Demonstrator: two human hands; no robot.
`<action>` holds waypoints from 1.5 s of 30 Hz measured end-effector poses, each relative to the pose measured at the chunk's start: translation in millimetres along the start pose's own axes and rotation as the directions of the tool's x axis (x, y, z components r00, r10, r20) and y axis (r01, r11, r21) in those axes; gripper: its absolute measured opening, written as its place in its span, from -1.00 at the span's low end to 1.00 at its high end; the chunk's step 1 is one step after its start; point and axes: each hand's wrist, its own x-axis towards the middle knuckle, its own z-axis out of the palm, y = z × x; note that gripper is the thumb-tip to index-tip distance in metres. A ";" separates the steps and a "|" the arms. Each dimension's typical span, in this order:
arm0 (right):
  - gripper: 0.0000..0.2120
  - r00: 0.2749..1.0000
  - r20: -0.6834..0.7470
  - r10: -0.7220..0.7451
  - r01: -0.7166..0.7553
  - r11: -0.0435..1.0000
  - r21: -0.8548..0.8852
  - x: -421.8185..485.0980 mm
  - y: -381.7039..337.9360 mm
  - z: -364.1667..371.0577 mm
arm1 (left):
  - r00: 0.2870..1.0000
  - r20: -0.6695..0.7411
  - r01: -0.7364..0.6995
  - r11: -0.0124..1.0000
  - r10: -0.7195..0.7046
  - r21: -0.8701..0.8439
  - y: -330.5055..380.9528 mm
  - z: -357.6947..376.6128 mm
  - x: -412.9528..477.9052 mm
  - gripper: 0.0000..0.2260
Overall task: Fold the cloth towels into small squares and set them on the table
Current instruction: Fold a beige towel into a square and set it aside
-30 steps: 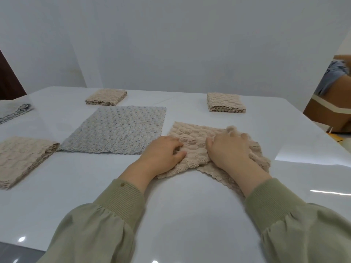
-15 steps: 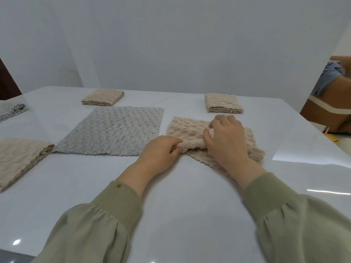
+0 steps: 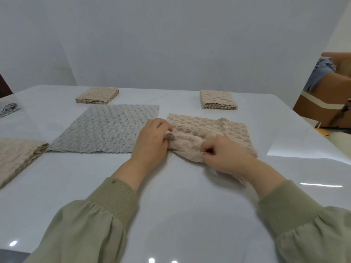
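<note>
We are working at the table, where the beige towel is lying half-folded just right of the flat grey towel, our left hand and right hand each pinching its near fold with curled fingers.

Both hands on crumpled beige towel

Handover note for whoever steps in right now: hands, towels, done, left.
Left hand grips the left end of the beige towel; right hand pinches its near edge. It lies rumpled, mid-fold, on the table.
Done: far-left beige square and far-right beige square sit folded.
Left: finish this fold; grey towel lies flat, unfolded; left-edge beige towel looks only part-folded.
</note>
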 end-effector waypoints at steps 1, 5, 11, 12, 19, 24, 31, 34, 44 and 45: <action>-0.86 0.998 0.061 0.029 -0.036 0.992 0.125 -3.4 -2.5 -7.0 | 1.000 -0.009 -0.025 1.000 0.025 -0.002 -0.6 0.3 0.1 -0.76; -0.73 0.978 0.210 0.003 -0.104 0.875 0.473 -11.3 -6.9 -26.1 | 0.999 0.027 0.023 0.997 -0.021 -0.075 3.2 -2.8 -1.7 -0.83; -0.75 0.970 -0.206 0.126 -0.187 0.932 -0.310 1.7 17.6 -12.0 | 0.953 0.244 0.220 0.965 -0.181 -0.141 14.9 -16.4 -2.0 -0.83; -0.74 0.973 -0.160 0.164 -0.214 0.901 -0.378 2.0 21.6 -8.7 | 0.939 0.289 0.229 0.965 -0.185 -0.127 16.7 -17.5 -2.8 -0.83; -0.61 0.972 0.004 0.236 -0.208 0.865 -0.457 5.1 25.6 -8.7 | 0.894 0.391 0.287 0.950 -0.218 -0.125 28.9 -29.4 -2.2 -0.81; -0.61 0.967 0.077 0.243 -0.183 0.872 -0.454 5.6 32.3 -14.8 | 0.939 0.312 0.184 0.977 -0.143 -0.105 36.1 -25.1 -3.9 -0.79; -0.43 0.945 0.160 0.287 -0.202 0.891 -0.406 5.0 37.1 3.1 | 0.737 0.668 -0.065 0.974 -0.099 0.216 18.3 6.3 -7.4 -0.41; -0.42 0.901 0.121 0.416 -0.337 0.849 -0.406 7.0 52.5 -0.7 | 0.721 0.681 -0.053 0.970 -0.126 0.237 16.6 8.5 -7.6 -0.40; -0.52 0.923 -0.082 0.375 -0.363 0.784 -0.504 40.4 52.0 -22.3 | 0.840 0.509 0.124 0.979 -0.189 0.159 19.5 -0.1 35.7 -0.58; -0.55 0.920 -0.096 0.380 -0.372 0.769 -0.521 48.7 52.8 -24.6 | 0.869 0.454 0.131 0.975 -0.199 0.177 21.2 3.8 42.0 -0.58</action>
